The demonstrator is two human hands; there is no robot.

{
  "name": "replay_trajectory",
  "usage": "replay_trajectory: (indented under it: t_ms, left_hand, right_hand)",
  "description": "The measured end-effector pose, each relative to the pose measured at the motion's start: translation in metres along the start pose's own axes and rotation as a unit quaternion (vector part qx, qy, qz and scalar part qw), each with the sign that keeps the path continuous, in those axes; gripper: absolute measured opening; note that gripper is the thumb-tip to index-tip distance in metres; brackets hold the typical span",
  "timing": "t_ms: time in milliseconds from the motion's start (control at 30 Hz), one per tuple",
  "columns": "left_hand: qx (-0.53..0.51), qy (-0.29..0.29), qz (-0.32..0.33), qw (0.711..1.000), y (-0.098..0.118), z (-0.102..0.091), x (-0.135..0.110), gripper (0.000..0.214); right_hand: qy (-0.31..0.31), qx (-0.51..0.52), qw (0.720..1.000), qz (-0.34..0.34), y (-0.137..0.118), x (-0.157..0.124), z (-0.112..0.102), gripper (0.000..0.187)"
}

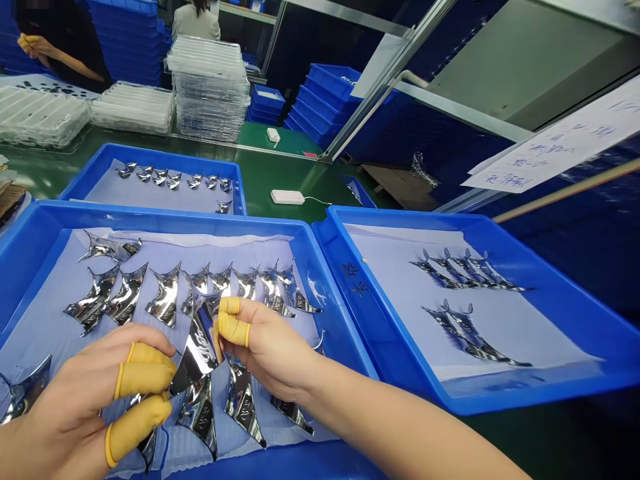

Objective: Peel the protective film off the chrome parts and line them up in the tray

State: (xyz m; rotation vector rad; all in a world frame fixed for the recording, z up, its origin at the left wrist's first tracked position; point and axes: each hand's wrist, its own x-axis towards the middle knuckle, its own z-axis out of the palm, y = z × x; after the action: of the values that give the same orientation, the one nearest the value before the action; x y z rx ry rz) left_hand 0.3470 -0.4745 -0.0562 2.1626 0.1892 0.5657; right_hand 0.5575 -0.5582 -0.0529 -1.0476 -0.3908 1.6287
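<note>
Pinching a chrome trim piece in your right grip, left grip curled at its lower edge, hold unclear, above the left blue tray: many pieces lie there; two rows sit in the right tray.

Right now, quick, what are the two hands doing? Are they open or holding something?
Left hand: closed, holding a shiny metal piece.
Right hand: closed, pinching the top of that same piece.

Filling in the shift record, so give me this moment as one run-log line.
left hand: touching curved chrome piece | right hand: pinching same piece | fingers: yellow cots | below: blue tray
</note>
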Motion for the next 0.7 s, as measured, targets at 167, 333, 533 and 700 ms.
replay_trajectory:
  t_ms: [167,333,533,700]
  left_hand:
    - [-0.011,0.086,-0.028,0.996,-0.004,0.004,-0.019,0.038]
    - [-0.013,0.053,-0.015,0.998,-0.006,0.010,-0.031,0.047]
    - [-0.075,0.104,-0.050,0.990,0.000,0.014,-0.029,0.033]
    - [-0.098,-0.030,-0.075,0.992,-0.004,-0.006,0.000,0.034]
  right_hand:
    - [-0.004,0.066,0.996,0.058,0.015,0.005,0.002,0.043]
    - [-0.046,0.107,0.991,0.063,0.028,0.008,0.004,0.047]
    - [-0.050,0.091,0.993,0.049,0.030,0.010,0.004,0.047]
    - [-0.079,-0.036,0.996,-0.037,0.018,0.002,0.001,0.048]
